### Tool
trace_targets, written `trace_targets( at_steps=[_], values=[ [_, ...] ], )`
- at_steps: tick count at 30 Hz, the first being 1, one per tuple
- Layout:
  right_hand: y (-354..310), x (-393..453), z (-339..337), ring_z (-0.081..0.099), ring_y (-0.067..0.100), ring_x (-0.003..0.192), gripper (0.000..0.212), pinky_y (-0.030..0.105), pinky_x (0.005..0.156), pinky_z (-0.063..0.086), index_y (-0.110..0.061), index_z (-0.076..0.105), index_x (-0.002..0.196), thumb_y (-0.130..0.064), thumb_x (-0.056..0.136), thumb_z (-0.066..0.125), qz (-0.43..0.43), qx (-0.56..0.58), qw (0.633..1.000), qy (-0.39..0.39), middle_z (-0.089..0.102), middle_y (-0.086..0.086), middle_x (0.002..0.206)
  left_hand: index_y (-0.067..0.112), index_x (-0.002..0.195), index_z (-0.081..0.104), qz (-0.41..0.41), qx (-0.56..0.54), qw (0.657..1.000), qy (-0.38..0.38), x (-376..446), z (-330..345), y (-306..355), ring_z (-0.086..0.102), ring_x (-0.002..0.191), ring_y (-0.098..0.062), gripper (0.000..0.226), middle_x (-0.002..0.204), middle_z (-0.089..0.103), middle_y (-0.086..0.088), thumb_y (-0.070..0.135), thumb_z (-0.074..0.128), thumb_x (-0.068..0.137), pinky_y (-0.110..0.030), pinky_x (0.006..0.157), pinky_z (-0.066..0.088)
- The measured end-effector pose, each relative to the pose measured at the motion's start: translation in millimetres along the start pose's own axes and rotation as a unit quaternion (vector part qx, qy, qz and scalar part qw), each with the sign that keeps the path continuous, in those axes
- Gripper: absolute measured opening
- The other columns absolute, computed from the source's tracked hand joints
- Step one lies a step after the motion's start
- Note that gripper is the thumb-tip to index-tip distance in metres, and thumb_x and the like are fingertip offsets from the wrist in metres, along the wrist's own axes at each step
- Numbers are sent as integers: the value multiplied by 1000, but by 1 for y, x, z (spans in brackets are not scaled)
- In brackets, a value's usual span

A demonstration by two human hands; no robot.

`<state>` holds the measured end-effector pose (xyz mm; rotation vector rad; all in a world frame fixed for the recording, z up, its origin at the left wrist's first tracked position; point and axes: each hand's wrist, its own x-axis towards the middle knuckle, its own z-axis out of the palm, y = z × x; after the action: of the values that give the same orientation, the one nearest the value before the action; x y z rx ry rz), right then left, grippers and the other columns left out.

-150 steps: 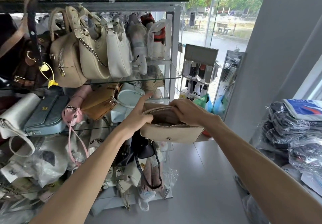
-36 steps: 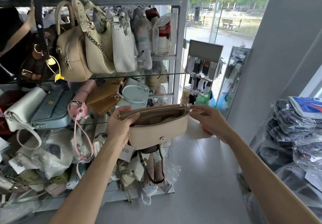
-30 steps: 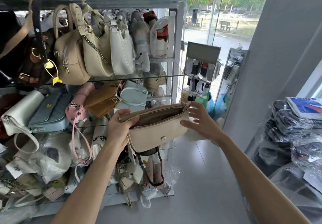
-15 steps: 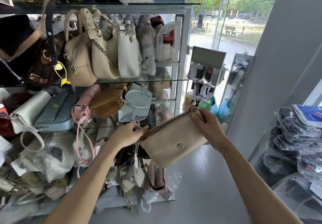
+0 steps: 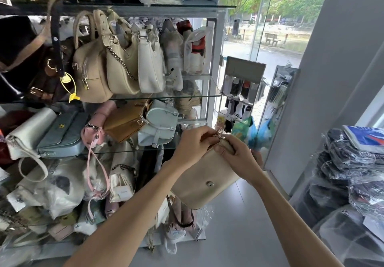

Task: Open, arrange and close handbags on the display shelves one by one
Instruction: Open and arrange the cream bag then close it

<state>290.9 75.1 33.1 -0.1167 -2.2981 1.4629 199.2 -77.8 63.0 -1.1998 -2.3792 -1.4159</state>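
Observation:
I hold a beige handbag (image 5: 204, 180) with a round metal snap on its front, tilted in the air in front of the glass display shelves (image 5: 166, 97). My right hand (image 5: 234, 152) grips the bag's upper right corner. My left hand (image 5: 194, 142) pinches the small metal zipper pull at that same corner. The bag's top edge looks drawn together. Its strap is hidden behind the bag.
The shelves hold several bags: cream and white ones (image 5: 124, 67) hanging above, a tan bag (image 5: 124, 121) and a pale blue bag (image 5: 158, 125) on the middle shelf. A sock rack (image 5: 241, 92) stands by the glass door. Wrapped goods (image 5: 353, 173) are stacked at right.
The bag's mouth was wide open a second ago and is now drawn together. My left hand travelled along the top edge from the left end to the right corner, and the bag tilted.

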Motion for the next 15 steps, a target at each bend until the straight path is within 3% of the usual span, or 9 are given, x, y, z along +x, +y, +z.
trace_targets(
  at_steps=[3, 5, 8, 11, 15],
  values=[
    [-11, -1, 0, 63, 3, 97, 18, 29, 85, 49, -37, 66, 108, -50, 97, 62, -14, -63, 998, 21, 67, -17, 101, 11, 105, 79, 32, -17, 998, 56, -6, 5, 2, 68, 85, 4, 16, 94, 79, 2, 7, 71, 91, -12, 81, 48],
    [-22, -2, 3, 63, 5, 92, 31, 33, 83, 50, -34, 68, 95, -59, 98, 51, -8, -71, 994, 83, 67, -14, 95, 12, 105, 80, 64, -15, 994, 88, -9, 11, 7, 71, 86, -3, 17, 95, 80, 2, 7, 70, 92, -17, 83, 53],
    [-39, 0, 5, 62, 13, 84, 38, 39, 79, 49, -24, 65, 81, -52, 103, 50, 15, -112, 980, 162, 65, -5, 88, 12, 105, 81, 88, -17, 989, 116, -5, 15, 14, 72, 86, -8, 18, 96, 80, 0, 8, 71, 91, -24, 83, 55],
    [-49, 3, 2, 58, 13, 80, 34, 38, 72, 45, -25, 58, 76, -44, 104, 49, 14, -146, 976, 162, 60, -6, 85, 16, 102, 83, 101, -9, 988, 120, 1, 12, 16, 72, 86, -14, 16, 93, 79, -1, 13, 73, 89, -33, 82, 55],
    [-49, 2, 2, 55, 5, 75, 34, 33, 68, 41, -31, 56, 71, -38, 104, 52, -4, -128, 972, 195, 58, -10, 82, 14, 94, 83, 138, -2, 981, 133, 2, 4, 16, 70, 78, -13, 11, 85, 77, -2, 15, 82, 84, -27, 75, 54]
  ],
)
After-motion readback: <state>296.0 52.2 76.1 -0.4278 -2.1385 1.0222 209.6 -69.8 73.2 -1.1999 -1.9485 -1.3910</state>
